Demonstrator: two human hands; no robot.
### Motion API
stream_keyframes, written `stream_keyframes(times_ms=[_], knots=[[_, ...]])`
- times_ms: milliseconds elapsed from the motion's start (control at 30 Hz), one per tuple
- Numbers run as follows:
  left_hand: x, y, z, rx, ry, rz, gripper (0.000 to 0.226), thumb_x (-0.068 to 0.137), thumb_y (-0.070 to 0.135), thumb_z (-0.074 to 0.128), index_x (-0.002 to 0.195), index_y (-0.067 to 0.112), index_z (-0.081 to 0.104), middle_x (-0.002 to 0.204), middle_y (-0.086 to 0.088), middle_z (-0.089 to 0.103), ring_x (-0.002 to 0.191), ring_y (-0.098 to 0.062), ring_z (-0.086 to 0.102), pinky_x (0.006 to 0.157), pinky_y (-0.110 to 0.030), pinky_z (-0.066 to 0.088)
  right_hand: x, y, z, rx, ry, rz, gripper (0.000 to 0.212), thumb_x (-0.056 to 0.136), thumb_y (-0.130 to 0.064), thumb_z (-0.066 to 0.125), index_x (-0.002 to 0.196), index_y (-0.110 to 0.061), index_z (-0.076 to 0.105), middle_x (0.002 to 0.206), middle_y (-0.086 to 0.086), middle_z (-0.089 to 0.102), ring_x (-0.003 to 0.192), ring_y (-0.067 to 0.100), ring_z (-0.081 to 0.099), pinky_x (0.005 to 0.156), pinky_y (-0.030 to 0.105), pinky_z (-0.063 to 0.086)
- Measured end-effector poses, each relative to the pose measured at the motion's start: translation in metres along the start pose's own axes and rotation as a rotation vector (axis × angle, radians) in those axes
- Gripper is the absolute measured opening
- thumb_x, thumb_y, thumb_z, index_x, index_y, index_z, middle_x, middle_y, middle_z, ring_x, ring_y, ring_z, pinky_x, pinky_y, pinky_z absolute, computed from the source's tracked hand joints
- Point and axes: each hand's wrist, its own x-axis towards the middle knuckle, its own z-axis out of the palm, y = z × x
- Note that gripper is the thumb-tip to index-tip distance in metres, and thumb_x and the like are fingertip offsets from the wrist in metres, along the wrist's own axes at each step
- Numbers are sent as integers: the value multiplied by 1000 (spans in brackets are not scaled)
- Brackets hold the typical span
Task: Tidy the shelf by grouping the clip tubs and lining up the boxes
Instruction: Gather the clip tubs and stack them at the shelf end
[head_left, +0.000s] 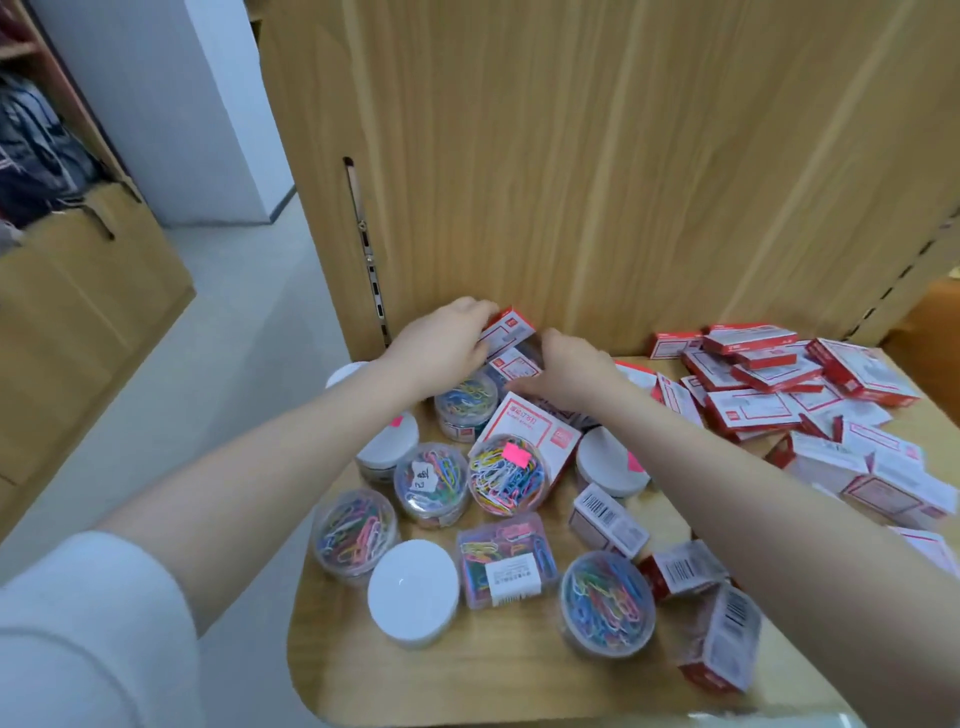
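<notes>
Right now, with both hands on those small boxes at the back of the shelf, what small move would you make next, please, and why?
Probably set the red and white boxes upright against the back panel. The left hand and right hand already grip them there, while a heap of boxes lies jumbled to the right and the clip tubs already sit together in front.

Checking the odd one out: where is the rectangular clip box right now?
In the head view, the rectangular clip box lies near the shelf's front edge, between a white-lidded tub and a clear round tub.
</notes>
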Motion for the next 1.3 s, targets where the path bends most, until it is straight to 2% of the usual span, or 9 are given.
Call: stream_keyframes(times_ms=[100, 233, 400, 633, 767, 833, 967, 1167, 1300], knots=[[7, 5, 1, -3, 61, -37, 31, 90, 22, 53, 117, 7, 51, 113, -12, 54, 104, -30, 54, 81, -40, 46, -2, -2, -4, -16, -7, 17, 55, 80, -48, 63, 111, -5, 47, 117, 14, 58, 109, 32, 53, 80, 36, 37], [14, 12, 5, 174, 28, -48, 31, 88, 36, 56, 102, 8, 56, 105, -11, 57, 99, -30, 55, 67, -36, 40, -27, 0, -16, -94, 183, -81, 39, 84, -42, 58, 104, -9, 56, 109, 14, 58, 106, 33, 51, 83, 36, 40], [12, 17, 6, 232, 130, 32, 28, 92, 31, 47, 103, 7, 57, 104, -13, 53, 100, -34, 53, 66, -39, 40, -68, 3, -20, -65, -22, -181, 39, 80, -45, 63, 103, -14, 60, 99, 5, 66, 97, 25, 58, 79, 35, 45], [-5, 25, -20, -211, 386, 39, 22, 96, 29, 42, 103, 9, 49, 84, -12, 66, 74, -35, 57, 58, -38, 42, -65, 4, -12, -65, -62, -94, 41, 79, -39, 67, 107, -11, 58, 99, 6, 63, 96, 26, 56, 73, 32, 37], [-15, 30, -27, -399, 386, -3, 19, 96, 27, 44, 102, 11, 52, 87, -4, 67, 76, -26, 61, 65, -37, 46, -61, 6, -19, 163, -113, -43, 27, 78, -28, 70, 70, -9, 52, 65, 5, 44, 63, 20, 40, 57, 31, 28], [-20, 35, -28, -480, 402, -29, 19, 96, 26, 45, 102, 10, 53, 89, -2, 66, 80, -22, 62, 67, -36, 47, -62, 11, -29, 253, -51, -52, 24, 80, -23, 67, 74, -1, 56, 66, 8, 45, 61, 19, 38, 52, 31, 25], [-22, 50, -30, -643, 486, -69, 17, 95, 23, 46, 104, 11, 55, 89, 3, 65, 81, -14, 62, 68, -23, 46, -71, 42, -50, 534, 182, -34, 15, 88, -21, 59, 97, -9, 61, 85, 5, 61, 71, 17, 53, 62, 31, 43], [-8, 102, -5, -704, 233, 45, 4, 93, 21, 51, 95, 22, 54, 87, 2, 67, 78, -13, 61, 73, -27, 45, -88, 151, -72, 901, 673, 314, 18, 91, -19, 53, 105, -9, 58, 95, 11, 64, 75, 17, 59, 65, 30, 50], [12, 147, 7, -648, 152, 90, 8, 93, 27, 51, 98, 22, 56, 88, -1, 68, 79, -15, 59, 66, -16, 40, -90, 236, -72, 1259, 662, 561, 34, 94, -14, 50, 122, 5, 48, 111, 18, 58, 86, 23, 63, 53, 23, 56]])
